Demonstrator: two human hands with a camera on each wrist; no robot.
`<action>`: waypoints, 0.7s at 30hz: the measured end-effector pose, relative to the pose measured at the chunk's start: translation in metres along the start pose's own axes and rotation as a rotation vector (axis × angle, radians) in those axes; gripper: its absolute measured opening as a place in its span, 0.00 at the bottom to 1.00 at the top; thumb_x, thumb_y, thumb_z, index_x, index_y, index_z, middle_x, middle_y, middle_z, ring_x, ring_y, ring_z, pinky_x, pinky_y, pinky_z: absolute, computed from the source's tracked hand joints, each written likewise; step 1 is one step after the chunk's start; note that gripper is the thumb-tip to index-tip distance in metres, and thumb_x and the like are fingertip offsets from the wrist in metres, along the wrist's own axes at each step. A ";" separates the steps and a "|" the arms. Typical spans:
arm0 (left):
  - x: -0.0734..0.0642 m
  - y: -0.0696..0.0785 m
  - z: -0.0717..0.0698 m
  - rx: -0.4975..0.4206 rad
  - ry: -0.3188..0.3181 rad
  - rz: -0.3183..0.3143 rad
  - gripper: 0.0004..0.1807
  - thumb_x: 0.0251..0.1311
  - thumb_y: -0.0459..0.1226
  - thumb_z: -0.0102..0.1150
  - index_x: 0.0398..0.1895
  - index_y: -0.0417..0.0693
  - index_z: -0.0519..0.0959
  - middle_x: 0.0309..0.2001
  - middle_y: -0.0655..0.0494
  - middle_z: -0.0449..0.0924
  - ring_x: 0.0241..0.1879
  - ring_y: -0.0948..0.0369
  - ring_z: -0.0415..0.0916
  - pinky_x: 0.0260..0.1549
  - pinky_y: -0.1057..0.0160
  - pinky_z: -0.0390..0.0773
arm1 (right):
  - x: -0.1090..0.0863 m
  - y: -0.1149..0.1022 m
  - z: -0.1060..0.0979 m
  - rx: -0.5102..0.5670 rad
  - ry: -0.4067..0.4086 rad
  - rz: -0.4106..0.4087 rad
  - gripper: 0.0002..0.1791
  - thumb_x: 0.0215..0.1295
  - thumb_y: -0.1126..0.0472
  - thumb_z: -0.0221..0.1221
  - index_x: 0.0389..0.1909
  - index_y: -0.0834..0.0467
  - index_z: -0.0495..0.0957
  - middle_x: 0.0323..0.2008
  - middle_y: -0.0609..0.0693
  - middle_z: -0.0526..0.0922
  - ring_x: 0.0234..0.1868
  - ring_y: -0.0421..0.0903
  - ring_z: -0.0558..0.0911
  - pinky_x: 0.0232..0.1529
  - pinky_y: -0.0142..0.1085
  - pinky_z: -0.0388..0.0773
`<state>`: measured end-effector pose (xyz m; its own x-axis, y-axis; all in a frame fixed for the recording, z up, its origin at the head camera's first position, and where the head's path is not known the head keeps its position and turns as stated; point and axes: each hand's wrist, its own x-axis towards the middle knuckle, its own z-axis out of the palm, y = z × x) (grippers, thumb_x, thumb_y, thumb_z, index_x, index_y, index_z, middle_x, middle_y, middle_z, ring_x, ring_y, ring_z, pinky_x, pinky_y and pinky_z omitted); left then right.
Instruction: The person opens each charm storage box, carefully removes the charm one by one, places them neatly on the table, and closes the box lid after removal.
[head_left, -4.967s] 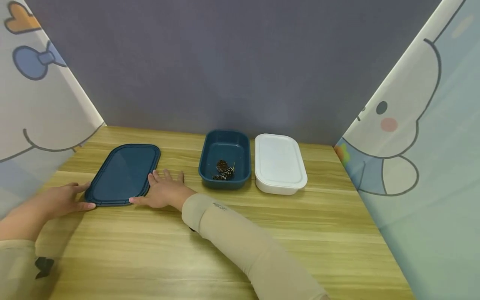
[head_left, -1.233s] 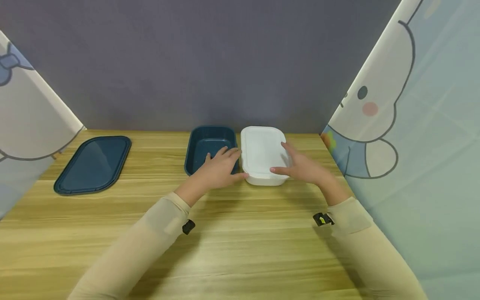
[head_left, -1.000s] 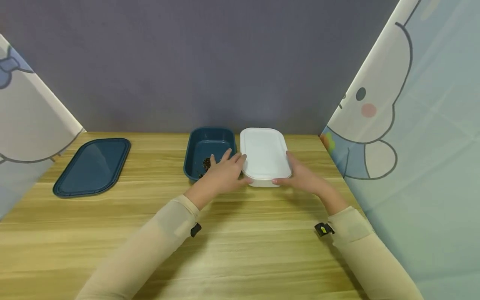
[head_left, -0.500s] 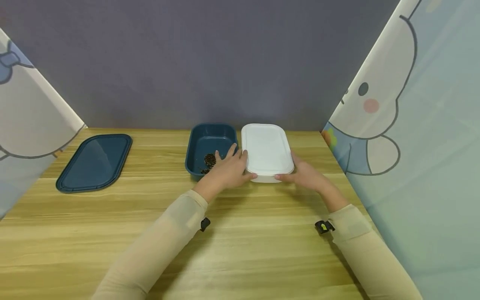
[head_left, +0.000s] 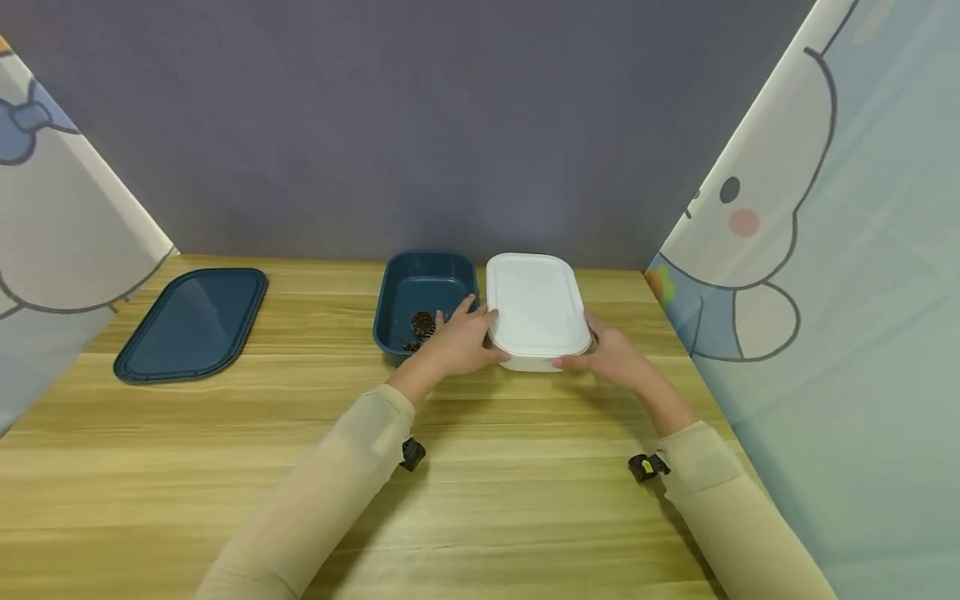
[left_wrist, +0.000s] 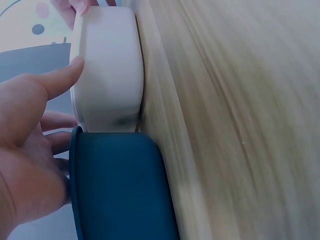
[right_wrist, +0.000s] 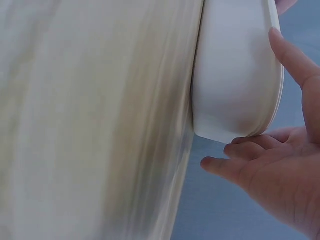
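A white lidded box [head_left: 532, 365] stands on the table, its flat white lid [head_left: 536, 300] uppermost. My left hand [head_left: 463, 343] grips the lid's front left corner, thumb at the front rim and fingers between the white box and the blue box. At the front right corner, my right hand [head_left: 609, 358] holds the lid's edge, its thumb in front and fingers along the right side. In the right wrist view, those fingers [right_wrist: 250, 147] lie at the rim, above the table. Just left is an uncovered dark blue box [head_left: 423, 287] with pine cones [head_left: 422, 322] inside, partly hidden by my left hand.
A dark blue lid [head_left: 195, 325] lies flat at the table's left. Behind the boxes rises a grey panel [head_left: 390, 125], and cartoon-printed panels [head_left: 847, 333] border both sides. The wood-grain table [head_left: 510, 483] stretches toward me.
Both hands have left the blue lid for the white box. Over the last second they came down around its front corners, and the thumbs settled against the front rim.
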<state>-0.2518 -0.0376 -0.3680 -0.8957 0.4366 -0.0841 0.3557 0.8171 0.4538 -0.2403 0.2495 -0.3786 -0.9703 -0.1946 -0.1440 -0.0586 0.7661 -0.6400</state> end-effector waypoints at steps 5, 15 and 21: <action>0.000 -0.002 -0.001 -0.107 0.014 -0.003 0.47 0.68 0.55 0.70 0.83 0.47 0.63 0.85 0.44 0.54 0.89 0.45 0.34 0.78 0.23 0.41 | -0.003 -0.001 0.001 0.020 0.014 -0.006 0.74 0.56 0.35 0.77 0.88 0.58 0.39 0.84 0.66 0.53 0.85 0.67 0.55 0.81 0.63 0.58; -0.006 0.004 -0.010 -0.344 0.114 -0.039 0.48 0.68 0.53 0.71 0.85 0.48 0.60 0.86 0.43 0.54 0.88 0.43 0.36 0.82 0.31 0.41 | -0.010 -0.015 -0.010 0.024 0.050 -0.038 0.73 0.55 0.32 0.76 0.88 0.57 0.41 0.84 0.63 0.55 0.84 0.65 0.58 0.80 0.63 0.61; -0.021 0.019 -0.030 -0.500 0.245 -0.004 0.47 0.71 0.49 0.69 0.87 0.51 0.56 0.88 0.48 0.47 0.87 0.47 0.47 0.81 0.41 0.60 | -0.018 -0.040 -0.028 0.066 0.089 -0.132 0.68 0.59 0.37 0.76 0.89 0.45 0.41 0.85 0.56 0.58 0.86 0.58 0.55 0.80 0.63 0.60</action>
<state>-0.2345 -0.0424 -0.3312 -0.9539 0.2848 0.0952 0.2358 0.5143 0.8245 -0.2274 0.2390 -0.3292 -0.9723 -0.2337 0.0096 -0.1740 0.6953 -0.6974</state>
